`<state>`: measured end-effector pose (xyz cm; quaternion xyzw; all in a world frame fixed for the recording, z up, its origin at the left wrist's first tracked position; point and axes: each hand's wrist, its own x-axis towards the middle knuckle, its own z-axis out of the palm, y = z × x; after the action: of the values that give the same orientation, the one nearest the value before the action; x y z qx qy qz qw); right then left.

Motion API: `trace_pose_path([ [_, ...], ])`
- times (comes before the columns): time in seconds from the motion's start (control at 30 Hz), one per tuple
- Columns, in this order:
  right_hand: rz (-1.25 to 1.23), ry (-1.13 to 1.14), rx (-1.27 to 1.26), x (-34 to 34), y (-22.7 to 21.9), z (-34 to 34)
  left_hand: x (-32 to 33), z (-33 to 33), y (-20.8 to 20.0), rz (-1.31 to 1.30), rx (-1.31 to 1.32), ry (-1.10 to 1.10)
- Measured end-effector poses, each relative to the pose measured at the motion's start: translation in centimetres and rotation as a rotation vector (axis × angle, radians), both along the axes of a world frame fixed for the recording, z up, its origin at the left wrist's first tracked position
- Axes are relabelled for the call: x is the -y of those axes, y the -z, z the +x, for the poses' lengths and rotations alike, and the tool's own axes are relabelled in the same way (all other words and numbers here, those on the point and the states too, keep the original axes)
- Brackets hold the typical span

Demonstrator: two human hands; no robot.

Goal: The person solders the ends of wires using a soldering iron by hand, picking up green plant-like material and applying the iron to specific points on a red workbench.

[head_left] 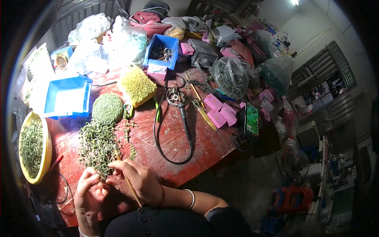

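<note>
I can't read any text, labels or numbers; nothing legible on the green screen (252,119) right of the pink boxes (215,118).

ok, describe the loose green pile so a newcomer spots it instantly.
Find the red table; just beyond the left hand and right hand lies the loose green pile. Its ragged outline differs from the compact round mound behind it, and no rim surrounds it, unlike the green pieces in the yellow bowl.

A bright lamp (295,2) shines near a pale wall (302,29). On the right are a grey slatted shutter (342,65), a round fan (297,162) and a red plastic chair (294,190). The floor (229,181) is dark, and the red table (213,146) is scratched.
</note>
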<state>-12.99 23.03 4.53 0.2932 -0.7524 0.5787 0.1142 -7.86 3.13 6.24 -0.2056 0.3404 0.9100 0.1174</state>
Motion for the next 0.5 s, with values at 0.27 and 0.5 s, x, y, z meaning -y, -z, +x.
trace_pose_path([
  [0.27, -0.110, -0.179, 0.151, -0.8, -1.1, -0.9, -2.1, 0.3, 0.5, -0.090, -0.028, 0.011],
  [0.5, -0.092, -0.172, 0.094, -0.3, -0.4, -1.0, -2.3, 0.5, -0.3, -0.614, -0.311, 0.044],
])
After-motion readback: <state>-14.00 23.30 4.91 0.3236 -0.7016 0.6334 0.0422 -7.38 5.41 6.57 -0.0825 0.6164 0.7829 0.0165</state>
